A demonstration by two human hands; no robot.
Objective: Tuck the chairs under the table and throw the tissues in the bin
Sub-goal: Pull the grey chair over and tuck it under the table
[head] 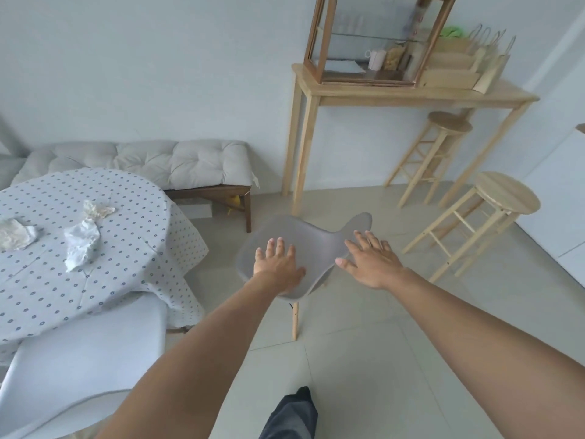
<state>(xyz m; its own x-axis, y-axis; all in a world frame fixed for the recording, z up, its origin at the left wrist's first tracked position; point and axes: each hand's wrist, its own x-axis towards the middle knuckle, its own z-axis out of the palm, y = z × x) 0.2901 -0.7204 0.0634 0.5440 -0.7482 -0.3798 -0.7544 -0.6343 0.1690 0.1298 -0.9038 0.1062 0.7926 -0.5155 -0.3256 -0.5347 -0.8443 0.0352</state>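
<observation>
Both hands are spread flat, fingers extended, gripping nothing: the left hand (280, 267) rests on the grey chair (300, 248) at frame centre, and the right hand (370, 261) reaches over its right edge. The chair stands apart from the table (133, 248) at left. Three tissues (80, 243) lie on the cloth; no bin is visible. Risk: pushing with open palms may tip or skew the chair, or catch a leg in the hanging cloth and drag the tissues off.

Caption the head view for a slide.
Both hands, left hand and right hand, reach for the grey chair; three crumpled tissues wait on the table.
</observation>
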